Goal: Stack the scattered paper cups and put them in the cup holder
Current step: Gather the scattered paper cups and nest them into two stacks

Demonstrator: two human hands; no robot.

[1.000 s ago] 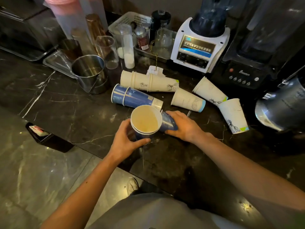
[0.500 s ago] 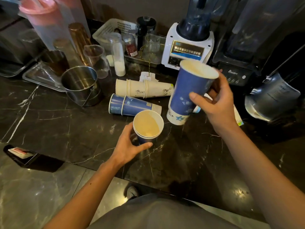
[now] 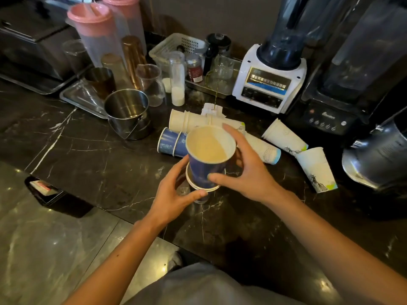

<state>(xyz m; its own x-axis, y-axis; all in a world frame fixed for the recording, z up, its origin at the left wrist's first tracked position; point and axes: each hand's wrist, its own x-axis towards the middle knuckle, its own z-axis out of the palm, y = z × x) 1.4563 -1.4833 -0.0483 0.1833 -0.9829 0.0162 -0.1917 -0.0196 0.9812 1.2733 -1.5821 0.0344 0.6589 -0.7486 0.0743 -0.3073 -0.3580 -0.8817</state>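
Two hands at centre of dark marble worktop (image 3: 88, 155). Right hand (image 3: 248, 170) grips top blue cup (image 3: 209, 155) by its side wall, thumb in front, fingers round the far side; cup upright, mouth open to camera, pale inside. Its base sits partway inside lower cup (image 3: 201, 188), only the white rim and a bit of wall of that one showing. Left hand (image 3: 174, 194) wraps the lower cup from the left, thumb across its front. Cup holder not identifiable in view.

Scattered cups behind, all lying on their sides: blue nested pair (image 3: 169, 145) just left of the held cup, white nested stack (image 3: 191, 121) behind that, white cup with blue base (image 3: 264, 149) partly hidden by right hand, white cup (image 3: 284, 137) further right, another white cup (image 3: 317, 170) near right edge with green-marked base.

Steel pail (image 3: 127, 113) stands left of the cups. White blender (image 3: 271, 84) and black blender (image 3: 330, 106) at back. Pink-lidded pitcher (image 3: 94, 29) back left. White basket (image 3: 176, 45) with jars behind.
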